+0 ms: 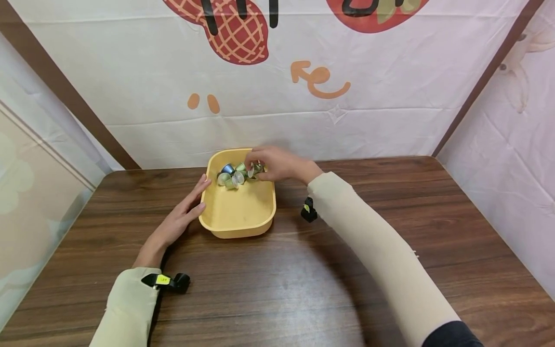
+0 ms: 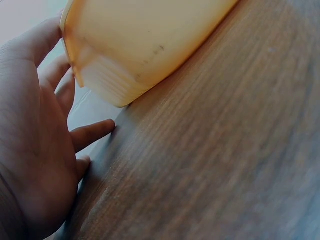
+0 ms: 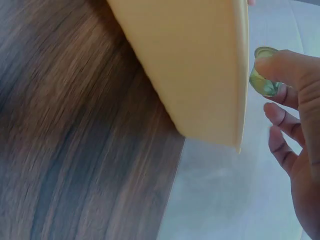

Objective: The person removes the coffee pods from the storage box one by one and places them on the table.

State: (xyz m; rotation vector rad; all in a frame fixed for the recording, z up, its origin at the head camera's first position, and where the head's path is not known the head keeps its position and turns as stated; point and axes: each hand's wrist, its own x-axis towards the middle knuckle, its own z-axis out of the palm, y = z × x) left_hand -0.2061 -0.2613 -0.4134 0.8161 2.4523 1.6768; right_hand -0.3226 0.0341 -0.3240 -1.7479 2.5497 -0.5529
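Observation:
A yellow plastic tub (image 1: 243, 212) stands toward the back of the table, with several coffee capsules (image 1: 231, 180) heaped in its far half, mostly pale green. Among them lies a blue coffee capsule (image 1: 228, 168). Along the tub's left side is my left hand (image 1: 178, 219), fingers stretched out and touching the rim. My right hand (image 1: 279, 165) reaches over the far right rim. Its thumb and fingers pinch a green coffee capsule (image 3: 265, 86), seen at rim height in the right wrist view, just outside the wall's outline.
The brown wooden table (image 1: 277, 284) spreads out in front and to both sides. A printed white cloth (image 1: 269, 130) hangs along its back edge, and more cloth closes off the left and right. Both forearms wear light sleeves with black wrist cameras (image 1: 309, 210).

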